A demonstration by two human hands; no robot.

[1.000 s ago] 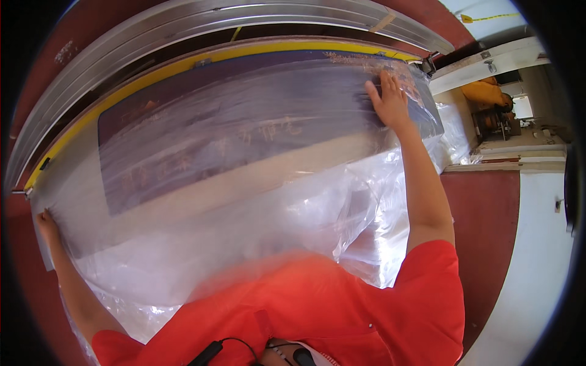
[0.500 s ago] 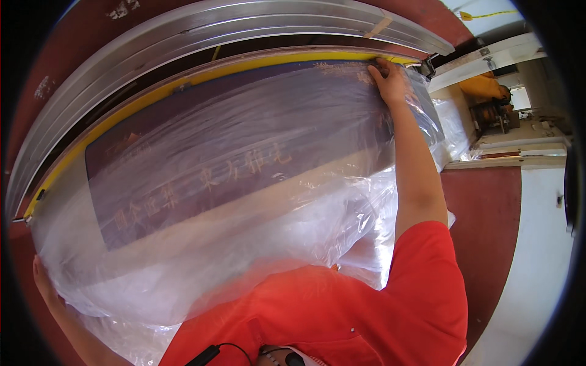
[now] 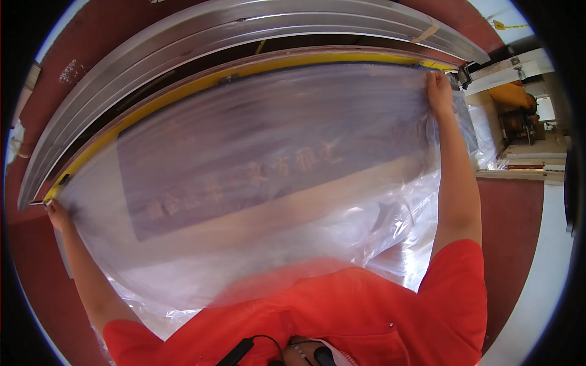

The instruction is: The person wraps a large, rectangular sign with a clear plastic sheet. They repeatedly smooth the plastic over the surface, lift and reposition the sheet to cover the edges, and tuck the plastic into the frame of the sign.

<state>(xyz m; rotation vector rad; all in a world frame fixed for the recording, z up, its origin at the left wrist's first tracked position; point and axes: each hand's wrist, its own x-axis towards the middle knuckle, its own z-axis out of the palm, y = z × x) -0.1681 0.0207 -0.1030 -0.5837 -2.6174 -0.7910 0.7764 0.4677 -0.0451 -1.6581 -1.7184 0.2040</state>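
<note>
A: What do you have between your hands, and where does it lie?

B: You have a broad, clear, wrinkled sheet of plastic film [image 3: 256,229], spread in front of you from just beside the long yellow edge strip [image 3: 342,58] down toward your bright red shirt [image 3: 317,305]. A dark purple rectangular panel with gold lettering [image 3: 256,134] shows through it; whether the panel is fixed in place, you can't tell from here.

A: And how do your hands stand?

B: Your left grip [image 3: 58,216] is closed on the film's left corner, with creases gathering at the fingers. Your right grip [image 3: 439,94] is closed too, on the film near the far right, close to the yellow strip.

A: How does it feel to handle, would you say?

B: Probably very light and limp, so it hardly strains your arms — but it looks slick, and it likely clings and billows. The glossy folds on the right suggest slack there.

A: Where do you best take hold?

B: At the corners, by a small bunched fold rather than a single thin layer — a flat pinch may slip, and a hard tug may stretch or tear it.
</note>
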